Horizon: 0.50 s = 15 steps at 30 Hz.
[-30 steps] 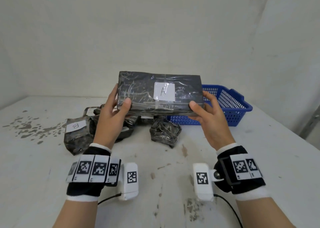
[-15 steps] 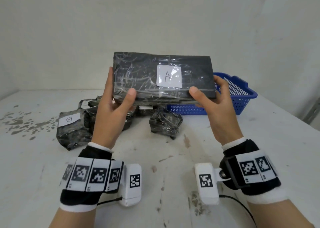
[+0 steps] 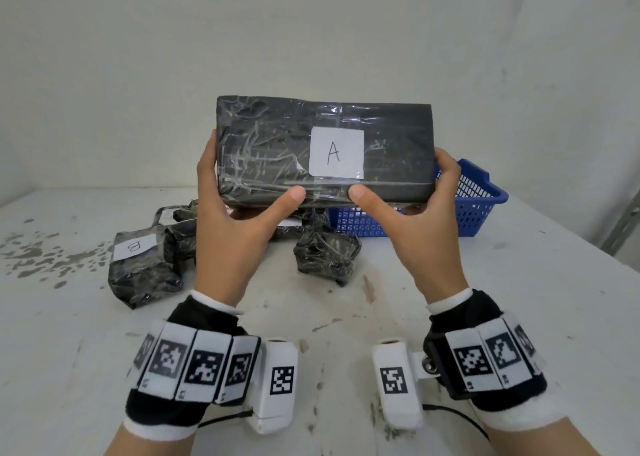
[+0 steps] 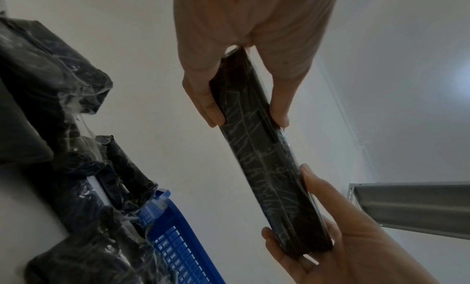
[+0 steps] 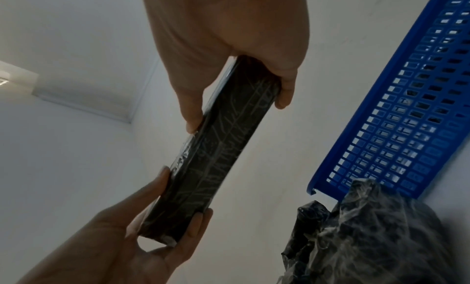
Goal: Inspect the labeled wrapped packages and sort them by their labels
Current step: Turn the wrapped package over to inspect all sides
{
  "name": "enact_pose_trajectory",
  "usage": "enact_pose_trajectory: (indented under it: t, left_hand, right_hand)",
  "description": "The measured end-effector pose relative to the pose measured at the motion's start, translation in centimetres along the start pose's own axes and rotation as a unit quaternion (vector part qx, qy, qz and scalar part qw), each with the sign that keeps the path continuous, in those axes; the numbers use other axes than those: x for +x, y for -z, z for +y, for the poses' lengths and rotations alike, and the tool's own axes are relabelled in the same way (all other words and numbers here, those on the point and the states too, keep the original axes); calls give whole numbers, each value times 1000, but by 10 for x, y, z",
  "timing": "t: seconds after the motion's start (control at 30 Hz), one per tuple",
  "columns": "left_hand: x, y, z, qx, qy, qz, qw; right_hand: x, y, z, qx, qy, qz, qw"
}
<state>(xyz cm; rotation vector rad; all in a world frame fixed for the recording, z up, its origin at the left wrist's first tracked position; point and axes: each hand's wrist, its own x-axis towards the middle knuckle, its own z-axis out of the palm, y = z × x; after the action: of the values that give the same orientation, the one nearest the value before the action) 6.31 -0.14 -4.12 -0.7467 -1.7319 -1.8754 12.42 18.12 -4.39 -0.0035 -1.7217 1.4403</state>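
Up in the air goes the flat black wrapped package (image 3: 277, 150), held level above the tabletop (image 3: 519, 299), broad face turned to the head camera. White label (image 3: 336, 153) dead centre, one handwritten letter: "A", clear as day. The left hand (image 3: 228, 233) pinches the left end, thumb on the front lower edge, fingers behind; the right hand (image 3: 426, 227) mirrors it at the right end. The wrist views show it thin and straight between the hands, so it looks stiff, a slab that won't sag. The film wrap is glossy and creased, probably slick, so gripping both short ends with thumbs opposing fingers seems the safe hold. Weight looks modest, judging by the relaxed grip.

Below, more wrapped bundles sit in a cluster: a lumpy package (image 3: 142, 265) with a label reading "B" (image 3: 133, 246), turned sideways, and a small crumpled one (image 3: 325, 254) with no readable label. A blue plastic basket (image 3: 478, 209) stands behind, to the right.
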Motion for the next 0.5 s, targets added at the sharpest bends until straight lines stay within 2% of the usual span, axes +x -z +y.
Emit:
enact_pose_trajectory:
  t: [0.27, 0.5]
  left_hand:
    - [4, -3, 3, 16, -8, 12, 1000]
    - [31, -17, 14, -13, -7, 10, 1000]
  right_hand:
    - [6, 1, -6, -28, 14, -2, 1000]
    - [37, 1, -21, -24, 13, -29, 999]
